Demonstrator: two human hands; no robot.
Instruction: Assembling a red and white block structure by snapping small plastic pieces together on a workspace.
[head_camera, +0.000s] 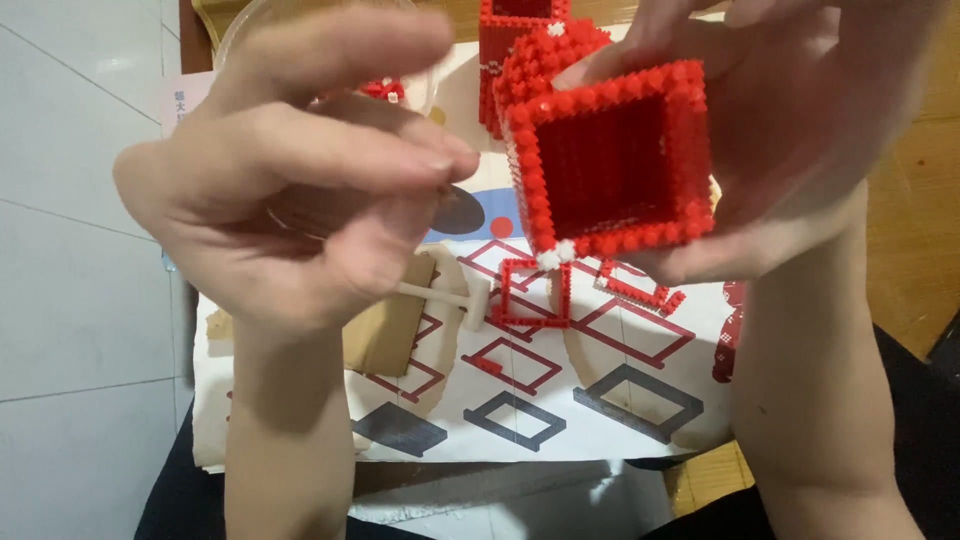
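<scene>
My right hand (790, 150) grips a hollow red box of tiny bricks (615, 160), tilted so that its open square faces me; one white stud sits at its lower corner. My left hand (300, 200) hovers to the left of the box, fingers curled toward the thumb in a pinch and blurred. I cannot make out whether a small piece sits between those fingertips. Below the box, a flat red square frame of bricks (535, 292) lies on a printed instruction sheet (600, 400).
A second red brick structure (500, 50) stands behind the box. A clear plastic bowl (250, 25) with red pieces (385, 90) sits at the top left. On the sheet lie a short red strip (640, 292), a white stick tool (440, 295) and brown cardboard (385, 335). A wooden tabletop (920, 220) is on the right, a tiled floor (80, 300) on the left.
</scene>
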